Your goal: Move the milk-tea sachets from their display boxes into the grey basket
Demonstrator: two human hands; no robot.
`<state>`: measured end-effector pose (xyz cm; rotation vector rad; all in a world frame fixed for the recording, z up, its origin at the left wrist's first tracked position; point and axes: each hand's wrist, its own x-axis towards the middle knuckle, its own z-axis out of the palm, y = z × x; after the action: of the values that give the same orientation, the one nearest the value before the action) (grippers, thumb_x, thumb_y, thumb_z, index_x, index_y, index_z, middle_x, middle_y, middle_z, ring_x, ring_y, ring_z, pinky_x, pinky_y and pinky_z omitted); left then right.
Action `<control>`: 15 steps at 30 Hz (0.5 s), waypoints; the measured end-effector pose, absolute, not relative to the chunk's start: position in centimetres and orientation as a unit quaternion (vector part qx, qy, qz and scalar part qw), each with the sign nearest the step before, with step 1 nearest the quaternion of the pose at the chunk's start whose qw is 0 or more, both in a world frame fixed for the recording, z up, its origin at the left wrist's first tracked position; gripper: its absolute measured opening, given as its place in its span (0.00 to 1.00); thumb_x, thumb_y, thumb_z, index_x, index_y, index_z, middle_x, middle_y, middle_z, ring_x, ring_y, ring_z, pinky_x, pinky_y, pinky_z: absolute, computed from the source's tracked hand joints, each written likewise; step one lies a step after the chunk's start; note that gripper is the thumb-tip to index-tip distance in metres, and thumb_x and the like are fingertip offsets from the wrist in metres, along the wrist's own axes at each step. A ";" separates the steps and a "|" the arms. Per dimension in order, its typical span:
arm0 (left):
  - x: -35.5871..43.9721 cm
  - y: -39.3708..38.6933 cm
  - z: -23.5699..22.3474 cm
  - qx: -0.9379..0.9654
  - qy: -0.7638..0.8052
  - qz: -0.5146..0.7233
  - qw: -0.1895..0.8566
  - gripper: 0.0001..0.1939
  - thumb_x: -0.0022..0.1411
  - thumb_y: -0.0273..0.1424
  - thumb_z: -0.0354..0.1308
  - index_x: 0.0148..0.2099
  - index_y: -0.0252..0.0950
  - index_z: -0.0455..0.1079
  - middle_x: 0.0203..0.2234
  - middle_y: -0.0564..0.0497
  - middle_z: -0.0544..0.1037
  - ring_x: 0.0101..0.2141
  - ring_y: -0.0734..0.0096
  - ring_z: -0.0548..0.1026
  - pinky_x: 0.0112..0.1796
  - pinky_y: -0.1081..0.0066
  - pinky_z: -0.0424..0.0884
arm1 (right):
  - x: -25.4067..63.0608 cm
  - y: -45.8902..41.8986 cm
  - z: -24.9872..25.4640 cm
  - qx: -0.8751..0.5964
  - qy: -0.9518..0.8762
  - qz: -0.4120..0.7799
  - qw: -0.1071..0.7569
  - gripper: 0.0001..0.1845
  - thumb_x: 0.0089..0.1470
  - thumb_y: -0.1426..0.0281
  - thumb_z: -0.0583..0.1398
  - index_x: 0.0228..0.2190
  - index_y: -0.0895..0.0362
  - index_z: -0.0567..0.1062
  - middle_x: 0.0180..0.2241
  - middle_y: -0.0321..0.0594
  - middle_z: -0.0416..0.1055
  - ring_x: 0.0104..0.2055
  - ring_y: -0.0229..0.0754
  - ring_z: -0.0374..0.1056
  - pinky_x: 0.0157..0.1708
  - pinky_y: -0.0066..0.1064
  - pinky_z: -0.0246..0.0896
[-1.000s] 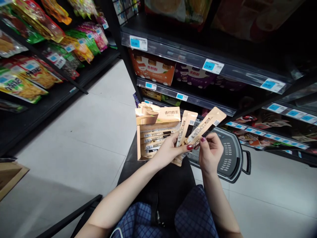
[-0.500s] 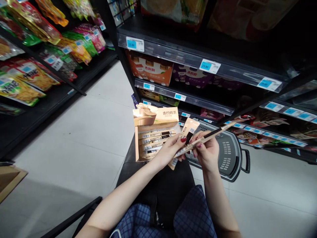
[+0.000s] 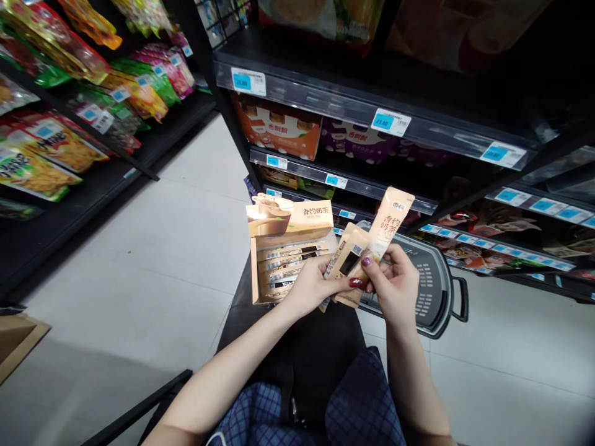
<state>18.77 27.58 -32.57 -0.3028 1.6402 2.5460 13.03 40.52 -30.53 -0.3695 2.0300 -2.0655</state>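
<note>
My left hand [image 3: 316, 282] is closed on one or more beige milk tea sachets [image 3: 349, 255], their printed side with a dark panel and a code facing up. Pinched in my right hand [image 3: 393, 279] is another milk tea sachet [image 3: 394, 214], its front lettering showing, crossing over the ones at my left fingers. The lower ends of the sachets overlap, and how many there are is hard to tell. Just left of my hands, an open milk tea box [image 3: 255, 272] with its lid raised rests on a black surface [image 3: 297, 347] and holds several sachets in a row.
A grey shopping basket [image 3: 437, 310] with a black handle stands on the floor beyond my right hand. Black shelves [image 3: 320, 93] with price tags and boxed drinks rise ahead. Bagged snacks [image 3: 41, 155] fill the left shelf. A cardboard box [image 3: 23, 341] lies at the left edge.
The sachet in my right hand has turned from edge-on to face-up and swung upright, coming against the sachets in my left hand. The box stays where it was.
</note>
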 end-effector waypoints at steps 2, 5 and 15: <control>18.8 27.6 -32.5 -0.112 0.535 0.836 0.041 0.18 0.45 0.37 0.69 0.35 0.31 0.70 0.23 0.53 0.73 0.19 0.78 0.67 0.20 0.79 0.63 | 12.7 40.5 -30.6 -0.103 0.665 -0.732 0.105 0.11 0.48 0.64 0.64 0.31 0.56 0.70 0.25 0.33 0.69 0.21 0.31 0.61 0.16 0.22 0.56; 18.8 27.5 -32.3 -0.135 0.492 0.860 0.005 0.19 0.51 0.43 0.63 0.34 0.31 0.68 0.22 0.52 0.72 0.16 0.78 0.66 0.16 0.78 0.62 | 12.0 40.7 -30.5 -0.052 0.525 -0.833 0.167 0.10 0.49 0.63 0.63 0.28 0.56 0.70 0.24 0.33 0.65 0.28 0.33 0.65 0.27 0.24 0.64; 18.5 27.1 -32.1 -0.152 0.368 0.914 -0.072 0.11 0.56 0.29 0.57 0.42 0.31 0.66 0.32 0.46 0.77 0.25 0.74 0.71 0.25 0.74 0.69 | 10.9 44.1 -33.2 0.006 0.373 -0.859 0.351 0.12 0.51 0.68 0.56 0.37 0.58 0.73 0.16 0.24 0.50 0.10 0.23 0.34 0.11 0.18 0.38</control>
<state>18.52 27.09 -32.07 -0.5024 1.2135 3.0118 10.88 44.06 -33.16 0.0152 0.9664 -2.2231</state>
